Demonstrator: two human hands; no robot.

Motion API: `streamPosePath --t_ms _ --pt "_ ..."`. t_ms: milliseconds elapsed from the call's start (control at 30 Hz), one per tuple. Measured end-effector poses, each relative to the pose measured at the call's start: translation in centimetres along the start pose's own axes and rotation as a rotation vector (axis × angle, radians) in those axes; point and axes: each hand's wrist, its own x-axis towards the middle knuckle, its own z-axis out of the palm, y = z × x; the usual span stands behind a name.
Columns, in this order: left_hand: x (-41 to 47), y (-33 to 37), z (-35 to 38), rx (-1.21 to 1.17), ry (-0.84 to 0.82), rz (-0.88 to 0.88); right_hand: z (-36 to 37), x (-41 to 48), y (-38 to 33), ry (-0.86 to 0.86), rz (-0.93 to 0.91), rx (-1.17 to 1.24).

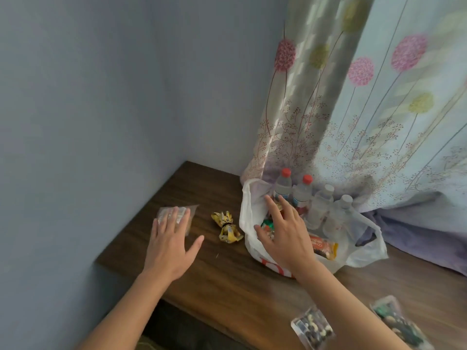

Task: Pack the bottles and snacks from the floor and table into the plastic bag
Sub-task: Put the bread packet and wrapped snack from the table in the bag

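A white plastic bag point(249, 205) stands open on the wooden table point(202, 271), holding several water bottles point(302, 192) and snack packets point(324, 246). My right hand point(283, 232) hovers over the bag's mouth, fingers spread, with nothing gripped that I can see. My left hand point(170, 242) lies flat, fingers apart, with its fingertips on a clear packet of pale snacks point(185, 214). A crumpled yellow snack wrapper point(227, 227) lies between the two hands. Two clear packets of mixed nuts point(312, 327) lie at the table's near right edge.
A flowered curtain point(379, 109) hangs behind the bag and pools on the table at right. Blue-grey walls point(101, 97) close in the table's left and back sides. The table's left edge drops off beside my left forearm.
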Motion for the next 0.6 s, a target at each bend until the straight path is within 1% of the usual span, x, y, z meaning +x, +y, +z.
streamPosePath --t_ms 133,300,600 --pt "-0.6 -2.0 0.1 -0.008 0.009 -0.048 1.6 1.3 -2.2 -0.043 -0.054 0.003" --pt "0.5 -4.5 1.0 0.002 -0.017 -0.072 3.3 3.2 -5.2 -0.076 -0.07 0.021" --pt "6.2 -8.0 3.2 -0.036 -0.092 -0.049 8.0 7.7 -8.5 -0.159 -0.011 0.003"
